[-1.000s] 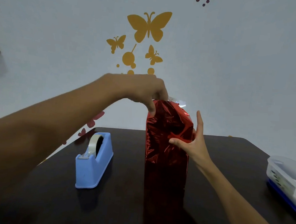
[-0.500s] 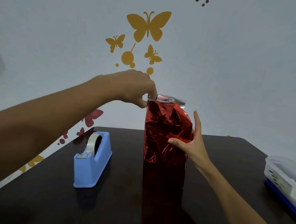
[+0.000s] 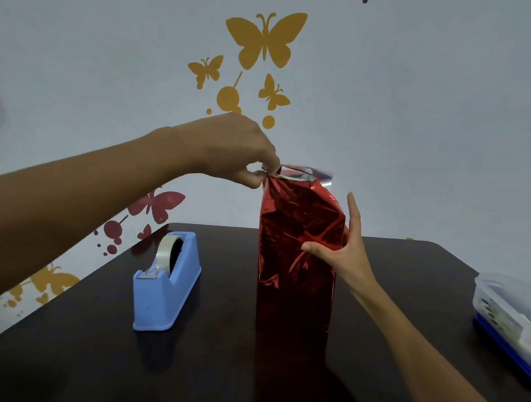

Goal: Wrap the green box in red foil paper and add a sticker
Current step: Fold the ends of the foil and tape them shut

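Fingers (image 3: 269, 163) of your left hand (image 3: 230, 149) pinch the foil (image 3: 301, 209) at the top left corner of the box (image 3: 294, 299), thumb below, forefinger above.

Change, left hand: one second ago it lay over the middle of the box's top, fingertips pushing down. Half a second ago it had reached the left corner. Now it sits slightly further left of the box. The foil's silver inner rim (image 3: 300, 174) stands open above the box, with more of it showing than before.

Right hand (image 3: 346, 249): same in all three readings. Your thumb lies flat on the box's front face. The other fingers are straight and upright along its right side, pressing it, not curled round it.

Box: upright on the table (image 3: 408, 287), same spot as before, fully covered by foil, so its green is hidden. The foil is loose and crumpled above your thumb and smoother below it.

Dispenser (image 3: 165, 288): left of the box and apart from it, blue, with a clear tape roll mounted. Not moved.

Container (image 3: 509, 312): well right of the box, with a clear lid over a blue base. Not moved.

Decals (image 3: 264, 39): butterflies on the wall behind the box.
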A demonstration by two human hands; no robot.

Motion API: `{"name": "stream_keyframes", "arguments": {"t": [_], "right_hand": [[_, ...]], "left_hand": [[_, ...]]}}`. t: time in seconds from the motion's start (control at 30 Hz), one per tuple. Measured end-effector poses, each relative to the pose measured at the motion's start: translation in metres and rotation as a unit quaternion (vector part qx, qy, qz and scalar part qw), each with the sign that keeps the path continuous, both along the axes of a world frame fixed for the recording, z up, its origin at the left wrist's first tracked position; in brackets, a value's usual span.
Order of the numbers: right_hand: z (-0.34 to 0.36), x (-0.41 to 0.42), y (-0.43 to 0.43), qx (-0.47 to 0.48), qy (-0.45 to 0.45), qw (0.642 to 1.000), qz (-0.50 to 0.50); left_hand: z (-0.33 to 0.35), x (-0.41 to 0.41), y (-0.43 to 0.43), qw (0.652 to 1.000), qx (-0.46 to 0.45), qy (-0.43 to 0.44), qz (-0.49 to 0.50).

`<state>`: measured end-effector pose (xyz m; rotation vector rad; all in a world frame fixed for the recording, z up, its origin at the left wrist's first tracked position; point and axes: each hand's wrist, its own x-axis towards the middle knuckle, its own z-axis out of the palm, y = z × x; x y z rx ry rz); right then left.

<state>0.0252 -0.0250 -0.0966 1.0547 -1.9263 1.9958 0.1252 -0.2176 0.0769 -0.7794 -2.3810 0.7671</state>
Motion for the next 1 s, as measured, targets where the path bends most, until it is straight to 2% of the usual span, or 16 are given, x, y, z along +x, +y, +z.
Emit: {"name": "stream_keyframes", "arguments": {"t": [0.23,0.33,0.5,0.7,0.83,1.0], "right_hand": [[-0.001,-0.002,0.001,0.002,-0.002,1.0,-0.003],[-0.001,-0.002,0.0,-0.002,0.0,1.0,-0.004],[-0.002,-0.003,0.0,-0.01,0.0,1.0,-0.014],[-0.003,-0.005,0.0,0.006,0.001,1.0,-0.005],[-0.002,-0.003,0.0,0.001,0.004,1.0,-0.008],[-0.003,-0.004,0.0,-0.009,-0.002,1.0,-0.014]], "left_hand": [[0.014,0.005,-0.009,0.998,0.04,0.047,-0.03],[0.005,0.007,-0.007,0.998,-0.014,0.031,-0.058],[-0.001,0.0,-0.003,0.987,-0.113,0.068,-0.088],[0.008,0.005,-0.01,0.986,-0.053,0.119,-0.107],[-0.006,0.003,-0.01,0.985,-0.096,0.089,-0.115],[-0.003,-0.002,-0.003,0.981,-0.105,0.122,-0.104]]}}
